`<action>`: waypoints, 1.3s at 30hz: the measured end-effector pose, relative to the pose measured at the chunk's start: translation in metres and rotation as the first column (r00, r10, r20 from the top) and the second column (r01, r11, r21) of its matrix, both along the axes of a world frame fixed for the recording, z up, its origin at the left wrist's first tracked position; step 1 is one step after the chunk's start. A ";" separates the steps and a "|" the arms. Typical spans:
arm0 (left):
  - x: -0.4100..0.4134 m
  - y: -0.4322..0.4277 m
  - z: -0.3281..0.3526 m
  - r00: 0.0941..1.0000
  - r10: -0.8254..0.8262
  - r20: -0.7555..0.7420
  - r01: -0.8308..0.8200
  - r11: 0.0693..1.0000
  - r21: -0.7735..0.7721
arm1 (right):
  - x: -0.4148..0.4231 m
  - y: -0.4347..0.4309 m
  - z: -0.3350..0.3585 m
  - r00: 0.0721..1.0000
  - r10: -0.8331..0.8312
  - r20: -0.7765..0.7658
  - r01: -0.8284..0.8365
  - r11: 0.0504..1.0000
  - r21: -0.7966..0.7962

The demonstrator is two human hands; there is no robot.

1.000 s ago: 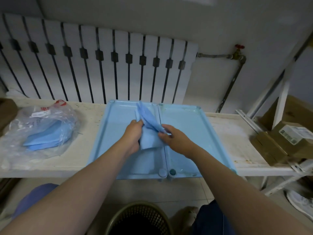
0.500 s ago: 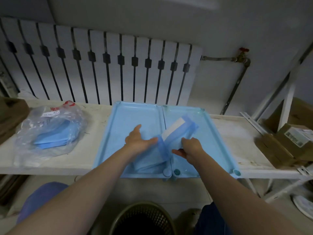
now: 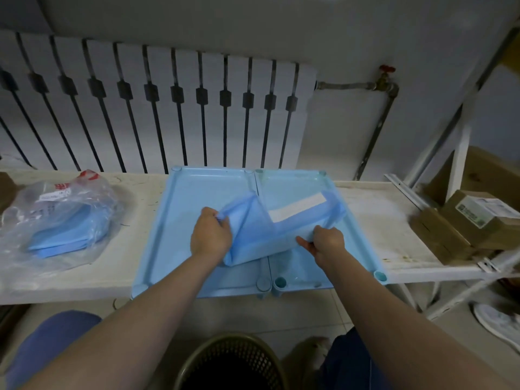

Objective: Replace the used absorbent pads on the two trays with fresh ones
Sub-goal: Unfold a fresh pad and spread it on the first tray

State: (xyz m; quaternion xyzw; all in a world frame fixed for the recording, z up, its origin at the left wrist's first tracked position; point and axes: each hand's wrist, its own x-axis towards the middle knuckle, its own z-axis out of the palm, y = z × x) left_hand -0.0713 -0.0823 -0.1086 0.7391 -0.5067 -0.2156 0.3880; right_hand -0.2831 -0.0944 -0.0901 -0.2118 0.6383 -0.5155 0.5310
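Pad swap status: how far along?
Looks done: left tray and right tray lie bare, no used pads on them. In hand: left hand and right hand hold one partly unfolded blue pad over the trays' seam. Left: lay it flat, then a second from the bag.

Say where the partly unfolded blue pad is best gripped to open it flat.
Pinch the pad at opposite loose edges, coming from the near side: the left hand holds its left fold, the right hand its near right edge. It is limp and folded, so a central grip would bunch it.
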 end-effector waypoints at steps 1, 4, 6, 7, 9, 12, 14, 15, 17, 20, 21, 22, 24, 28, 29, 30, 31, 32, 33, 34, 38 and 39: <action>0.005 0.001 0.002 0.997 0.071 -0.010 -0.071 0.997 0.001 | 0.000 0.000 -0.001 1.000 -0.012 -0.020 0.013 1.000 0.016; 0.022 0.004 0.004 0.980 0.201 -0.014 -0.200 0.979 0.026 | 0.001 -0.004 -0.002 0.995 -0.098 0.002 0.098 0.995 0.032; 0.031 0.008 0.004 0.975 0.221 -0.034 -0.219 0.974 0.065 | 0.003 -0.009 -0.002 0.992 -0.125 0.003 0.125 0.992 0.036; 0.035 0.010 0.005 0.973 0.227 -0.044 -0.223 0.971 0.089 | 0.006 -0.010 -0.001 0.993 -0.112 -0.033 0.114 0.992 0.052; 0.041 0.012 0.005 0.974 0.215 -0.063 -0.207 0.971 0.117 | 0.008 -0.013 -0.002 0.993 -0.053 -0.105 0.060 0.996 0.060; 0.049 0.012 0.003 0.980 0.168 -0.107 -0.159 0.983 0.090 | 0.020 -0.024 -0.004 0.955 0.034 -0.296 -0.006 0.996 0.093; 0.053 0.012 0.001 0.982 0.143 -0.121 -0.134 0.988 0.077 | 0.030 -0.027 -0.001 0.786 0.094 -0.611 0.078 0.966 0.248; 0.058 0.013 0.000 0.983 0.134 -0.126 -0.125 0.989 0.075 | 0.038 -0.023 0.004 0.687 0.107 -0.719 0.114 0.961 0.252; 0.062 0.013 -0.001 0.987 0.098 -0.131 -0.090 0.994 0.065 | 0.041 -0.018 0.001 0.613 0.030 -0.790 0.112 0.986 0.124; 0.067 0.014 -0.004 0.985 0.045 -0.168 -0.036 0.998 0.056 | 0.050 -0.018 -0.006 0.745 0.185 -0.641 -0.136 0.983 0.125; 0.068 0.014 -0.005 0.981 0.020 -0.192 -0.010 0.999 0.052 | 0.053 -0.019 -0.008 0.810 0.271 -0.520 -0.211 0.962 0.173; 0.069 0.015 -0.006 0.975 -0.016 -0.222 0.026 0.999 0.043 | 0.057 -0.021 -0.009 0.851 0.318 -0.419 -0.255 0.946 0.201; 0.070 0.019 -0.005 0.950 -0.099 -0.297 0.106 0.994 0.008 | 0.067 -0.023 -0.008 0.895 0.325 -0.306 -0.277 0.942 0.188; 0.075 0.025 0.005 0.891 -0.229 -0.392 0.234 0.972 -0.036 | 0.076 -0.031 -0.012 0.973 0.186 -0.134 -0.155 0.965 0.213; 0.077 0.025 0.007 0.889 -0.249 -0.384 0.257 0.966 -0.030 | 0.076 -0.032 -0.009 0.975 0.184 -0.127 -0.155 0.965 0.209; 0.081 0.025 0.008 0.893 -0.256 -0.370 0.266 0.964 -0.024 | 0.078 -0.035 -0.005 0.974 0.189 -0.123 -0.161 0.964 0.210; 0.083 0.024 0.009 0.900 -0.256 -0.354 0.267 0.963 -0.017 | 0.079 -0.038 -0.002 0.970 0.203 -0.134 -0.177 0.966 0.187; 0.086 0.023 0.010 0.908 -0.248 -0.337 0.259 0.966 -0.012 | 0.081 -0.041 0.001 0.963 0.228 -0.142 -0.207 0.967 0.149; 0.090 0.021 0.010 0.917 -0.232 -0.323 0.242 0.970 -0.010 | 0.085 -0.043 0.006 0.951 0.262 -0.163 -0.247 0.963 0.105; 0.093 0.020 0.010 0.925 -0.220 -0.311 0.228 0.974 -0.012 | 0.088 -0.044 0.010 0.942 0.292 -0.166 -0.284 0.956 0.069; 0.103 0.015 0.011 0.943 -0.179 -0.279 0.185 0.983 -0.007 | 0.109 -0.051 0.020 0.935 0.309 -0.173 -0.313 0.950 0.007; 0.106 0.014 0.011 0.950 -0.171 -0.262 0.178 0.984 0.003 | 0.114 -0.053 0.021 0.945 0.287 -0.156 -0.292 0.956 -0.013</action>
